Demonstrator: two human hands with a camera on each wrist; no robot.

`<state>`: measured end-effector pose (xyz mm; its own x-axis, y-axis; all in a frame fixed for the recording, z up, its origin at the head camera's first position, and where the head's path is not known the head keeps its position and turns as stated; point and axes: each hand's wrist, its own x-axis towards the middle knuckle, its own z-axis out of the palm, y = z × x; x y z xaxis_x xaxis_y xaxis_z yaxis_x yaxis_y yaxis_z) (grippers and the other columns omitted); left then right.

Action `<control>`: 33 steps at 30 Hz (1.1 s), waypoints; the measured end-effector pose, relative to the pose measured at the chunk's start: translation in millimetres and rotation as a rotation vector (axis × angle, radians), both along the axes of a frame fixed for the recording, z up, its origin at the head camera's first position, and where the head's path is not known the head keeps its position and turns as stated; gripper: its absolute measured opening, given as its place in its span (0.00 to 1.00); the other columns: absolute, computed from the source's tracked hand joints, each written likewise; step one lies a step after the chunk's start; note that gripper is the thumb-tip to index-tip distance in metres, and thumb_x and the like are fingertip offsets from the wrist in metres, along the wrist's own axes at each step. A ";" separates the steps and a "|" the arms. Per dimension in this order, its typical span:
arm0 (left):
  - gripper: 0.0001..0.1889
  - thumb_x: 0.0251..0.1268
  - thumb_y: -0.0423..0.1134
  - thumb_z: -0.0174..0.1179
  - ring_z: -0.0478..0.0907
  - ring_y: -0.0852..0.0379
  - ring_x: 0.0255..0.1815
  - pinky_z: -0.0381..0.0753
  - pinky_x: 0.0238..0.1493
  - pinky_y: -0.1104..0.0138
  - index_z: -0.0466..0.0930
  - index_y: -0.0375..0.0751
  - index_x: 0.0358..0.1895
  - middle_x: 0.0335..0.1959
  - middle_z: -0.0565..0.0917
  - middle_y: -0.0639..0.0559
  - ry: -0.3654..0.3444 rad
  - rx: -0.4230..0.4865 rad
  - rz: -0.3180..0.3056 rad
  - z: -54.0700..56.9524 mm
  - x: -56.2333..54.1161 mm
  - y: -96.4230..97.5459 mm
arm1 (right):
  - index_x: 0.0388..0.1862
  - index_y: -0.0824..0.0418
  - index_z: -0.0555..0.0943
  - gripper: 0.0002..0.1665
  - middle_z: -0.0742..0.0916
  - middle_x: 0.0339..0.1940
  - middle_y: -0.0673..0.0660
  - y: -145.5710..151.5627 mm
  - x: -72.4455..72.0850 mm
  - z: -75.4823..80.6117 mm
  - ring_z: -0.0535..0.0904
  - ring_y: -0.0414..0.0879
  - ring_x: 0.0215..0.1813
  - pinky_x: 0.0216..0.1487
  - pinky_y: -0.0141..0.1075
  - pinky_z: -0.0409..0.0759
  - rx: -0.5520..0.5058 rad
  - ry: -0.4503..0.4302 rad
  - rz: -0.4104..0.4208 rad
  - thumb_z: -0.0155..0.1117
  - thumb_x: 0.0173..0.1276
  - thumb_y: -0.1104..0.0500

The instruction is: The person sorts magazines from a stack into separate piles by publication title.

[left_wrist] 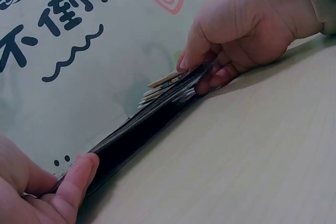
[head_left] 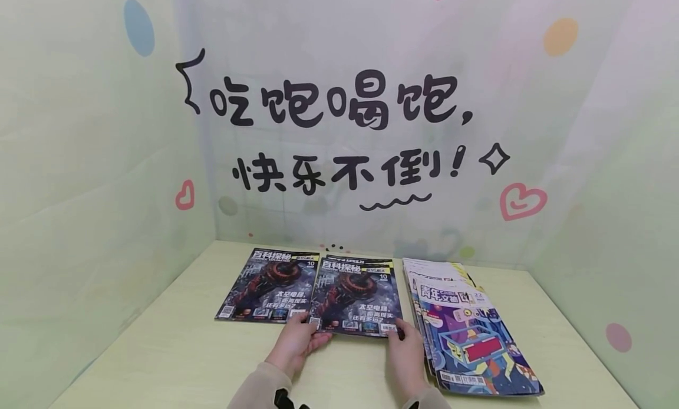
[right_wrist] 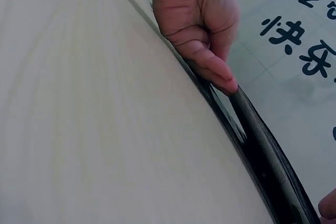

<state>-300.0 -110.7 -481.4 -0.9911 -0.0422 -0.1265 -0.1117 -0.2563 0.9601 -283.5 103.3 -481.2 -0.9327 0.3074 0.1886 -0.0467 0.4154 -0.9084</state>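
Observation:
A dark magazine (head_left: 352, 300) with a red coiled shape on its cover lies in the middle of the head view, on top of at least one other. Its near left corner is gripped by my left hand (head_left: 299, 341), thumb above and fingers beneath. My right hand (head_left: 405, 353) pinches the near right corner. In the left wrist view the near edge of the dark magazines (left_wrist: 142, 129) runs between both hands, raised off the table there. The right wrist view shows their spread edges (right_wrist: 262, 156) below the far left hand (right_wrist: 199, 22).
To the left lies a matching dark magazine (head_left: 265, 288), close beside the held ones. A pile of colourful magazines (head_left: 477, 344) stands at the right, near my right hand. The pale table (head_left: 175, 356) meets printed fabric walls (head_left: 339, 43) at the back and sides.

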 end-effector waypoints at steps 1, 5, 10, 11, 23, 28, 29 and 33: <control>0.30 0.69 0.21 0.38 0.82 0.50 0.32 0.84 0.42 0.64 0.38 0.17 0.70 0.58 0.62 0.17 -0.004 0.001 -0.001 0.2 -0.2 -0.2 | 0.58 0.75 0.74 0.21 0.77 0.58 0.72 0.5 -0.2 -0.5 0.69 0.66 0.63 0.64 0.57 0.67 -0.019 0.005 -0.002 0.55 0.68 0.65; 0.30 0.70 0.22 0.38 0.82 0.49 0.33 0.84 0.43 0.63 0.38 0.18 0.70 0.60 0.59 0.17 -0.021 -0.009 0.004 1.5 -0.6 -1.0 | 0.59 0.74 0.74 0.21 0.79 0.57 0.71 1.0 -0.4 -1.7 0.73 0.63 0.61 0.61 0.53 0.72 -0.139 0.019 -0.009 0.55 0.69 0.67; 0.29 0.69 0.23 0.38 0.82 0.50 0.29 0.85 0.40 0.62 0.40 0.18 0.70 0.58 0.61 0.18 -0.012 -0.023 0.027 3.6 0.2 -1.4 | 0.63 0.78 0.67 0.27 0.75 0.59 0.74 -0.5 -1.2 -0.7 0.71 0.63 0.62 0.61 0.49 0.74 -0.343 -0.034 0.014 0.55 0.67 0.69; 0.29 0.68 0.23 0.39 0.82 0.50 0.29 0.85 0.39 0.62 0.40 0.18 0.69 0.57 0.62 0.18 -0.007 -0.026 0.032 4.0 0.4 -1.5 | 0.64 0.79 0.66 0.27 0.75 0.58 0.75 -0.8 -1.6 -0.4 0.72 0.62 0.60 0.59 0.47 0.76 -0.382 -0.039 0.022 0.54 0.67 0.69; 0.31 0.68 0.24 0.40 0.81 0.53 0.24 0.85 0.32 0.62 0.43 0.22 0.72 0.60 0.62 0.18 -0.004 -0.135 0.040 8.6 0.8 -9.5 | 0.65 0.88 0.56 0.32 0.76 0.51 0.79 2.9 -4.6 1.9 0.81 0.43 0.30 0.34 0.33 0.83 -0.530 -0.164 0.157 0.48 0.62 0.76; 0.29 0.67 0.26 0.43 0.80 0.53 0.22 0.84 0.25 0.66 0.50 0.21 0.70 0.55 0.69 0.20 -0.003 -0.205 0.041 8.8 1.5 -13.8 | 0.64 0.86 0.58 0.31 0.83 0.35 0.68 1.4 -2.9 1.6 0.80 0.43 0.25 0.26 0.33 0.82 -0.494 -0.165 0.158 0.46 0.62 0.76; 0.28 0.67 0.26 0.44 0.80 0.53 0.22 0.83 0.24 0.66 0.52 0.21 0.70 0.54 0.71 0.22 -0.002 -0.216 0.041 8.9 1.6 -14.6 | 0.64 0.86 0.59 0.31 0.83 0.32 0.65 0.9 -2.5 1.4 0.80 0.43 0.23 0.25 0.32 0.81 -0.475 -0.159 0.154 0.46 0.61 0.76; 0.28 0.66 0.25 0.45 0.80 0.53 0.22 0.83 0.23 0.67 0.53 0.20 0.69 0.51 0.72 0.23 0.008 -0.234 0.029 9.9 1.8 -17.2 | 0.64 0.85 0.60 0.31 0.82 0.28 0.62 -1.4 -1.1 1.5 0.78 0.44 0.21 0.21 0.32 0.78 -0.429 -0.126 0.141 0.46 0.59 0.76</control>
